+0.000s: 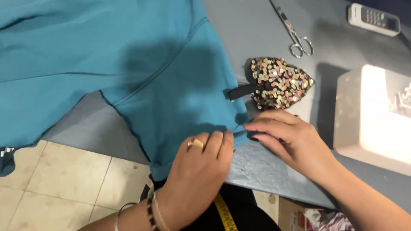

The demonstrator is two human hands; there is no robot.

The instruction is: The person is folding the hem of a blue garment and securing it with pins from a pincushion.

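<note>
Right now my left hand (199, 167) lies flat on the teal cloth (128, 68) at the near edge of the worktop (265, 167), fingers together and pressed down on the fabric rather than pinched around it; a ring (195, 144) sits on one finger and bracelets (147, 211) circle the wrist. My right hand (289, 139) is just beside it, fingers stretched out toward the same cloth edge, the tips touching the hem; whether that grip actually pinches the fabric I cannot tell. The cloth spreads from this near edge up to the far left corner and hangs over the left side toward the tiled floor (51, 179). Just beyond my right hand lies a sequinned piece (278, 83), shaped like a rounded triangle, with a dark strap (239, 92) reaching onto the cloth. Scissors (293, 32) lie closed near the far edge, a remote (373, 19) at the far right corner, and a brightly lit white machine (372, 115) stands along the right edge. A yellow tape measure (224, 211) hangs below the near edge.
</note>
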